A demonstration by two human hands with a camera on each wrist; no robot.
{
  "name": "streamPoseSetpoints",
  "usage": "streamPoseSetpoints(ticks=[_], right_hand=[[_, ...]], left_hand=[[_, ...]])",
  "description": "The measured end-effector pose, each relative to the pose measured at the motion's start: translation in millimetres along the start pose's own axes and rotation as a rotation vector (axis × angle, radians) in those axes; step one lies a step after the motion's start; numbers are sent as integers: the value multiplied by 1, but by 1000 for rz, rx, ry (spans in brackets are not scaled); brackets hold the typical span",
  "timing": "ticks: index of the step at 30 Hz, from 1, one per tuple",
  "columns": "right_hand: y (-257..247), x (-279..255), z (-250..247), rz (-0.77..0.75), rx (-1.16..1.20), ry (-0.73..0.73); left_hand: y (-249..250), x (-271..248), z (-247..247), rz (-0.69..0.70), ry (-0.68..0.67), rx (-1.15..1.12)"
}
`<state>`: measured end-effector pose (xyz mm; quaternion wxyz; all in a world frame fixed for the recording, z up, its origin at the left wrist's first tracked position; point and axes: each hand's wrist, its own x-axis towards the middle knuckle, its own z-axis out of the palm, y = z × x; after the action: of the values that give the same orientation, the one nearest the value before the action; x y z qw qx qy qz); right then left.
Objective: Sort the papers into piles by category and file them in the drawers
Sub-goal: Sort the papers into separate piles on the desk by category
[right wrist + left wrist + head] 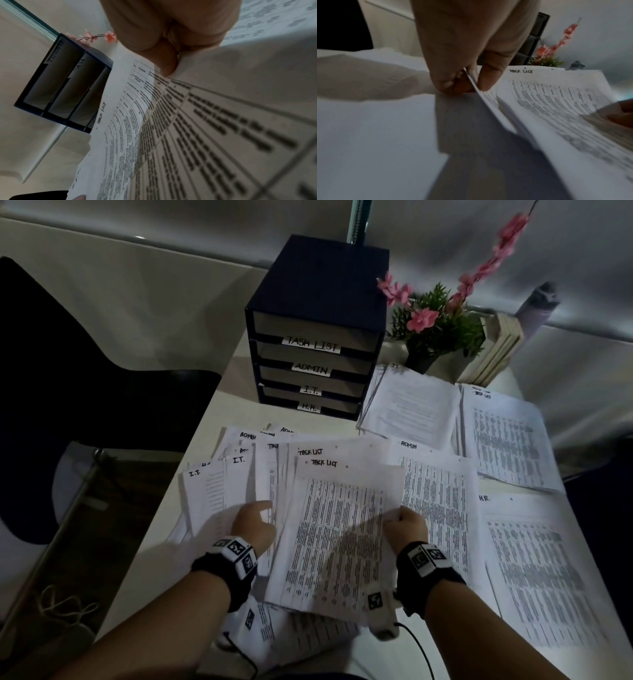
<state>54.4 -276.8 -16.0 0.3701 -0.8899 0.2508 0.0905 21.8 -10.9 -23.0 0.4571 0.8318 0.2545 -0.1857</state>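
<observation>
A printed sheet headed TASK LIST (pixel 342 529) is lifted over a fan of mixed papers (pixel 236 474) marked I.T., ADMIN and TASK LIST. My left hand (pixel 262 513) pinches paper at its left edge between thumb and fingers (pixel 471 82). My right hand (pixel 394 517) grips the right edge of the same sheet (pixel 188 121), thumb on top (pixel 169 63). Behind stands the dark drawer unit (pixel 315 302), its four drawers labelled TASK LIST, ADMIN, I.T. and H.R., all pushed in. To the right lie a TASK LIST pile (pixel 507 440), an ADMIN sheet (pixel 438 494), an H.R. pile (pixel 541 577) and a text pile (pixel 411 405).
A potted plant with pink flowers (pixel 435 330), a row of books (pixel 496 350) and a bottle (pixel 541 302) stand at the back right. A black chair (pixel 68 371) sits left of the white table (pixel 239 409), whose left edge runs close to the fanned papers.
</observation>
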Motion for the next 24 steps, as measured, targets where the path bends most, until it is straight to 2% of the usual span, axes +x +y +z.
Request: streamPoseSetpoints(ticks=[3,6,10,12,14,16,18,21,24], right_hand=[[8,1,8,3,7,-25],[8,-5,17,-8,53,-124],[-3,-9,19,-115,88,-174],[-12,-8,11,-141,223,-197],[-21,-7,-1,-104,496,-244],[-37,-9,-14,-84,772,-293],[-58,-14,-25,-167,867,-267],[-89,-27,-38,-362,879,-152],[-98,-41,-43,-541,872,-169]], left_hand=[[-4,-6,-4,-14,39,-126],[-8,-14,-5,-6,55,-170],[17,-28,-9,205,88,-74],[38,-37,-17,338,158,-19],[53,-45,-29,461,223,-41],[63,-47,-40,515,258,-120],[72,-48,-45,537,279,-168],[88,-52,-46,590,328,-295],[95,-56,-42,635,404,-456]])
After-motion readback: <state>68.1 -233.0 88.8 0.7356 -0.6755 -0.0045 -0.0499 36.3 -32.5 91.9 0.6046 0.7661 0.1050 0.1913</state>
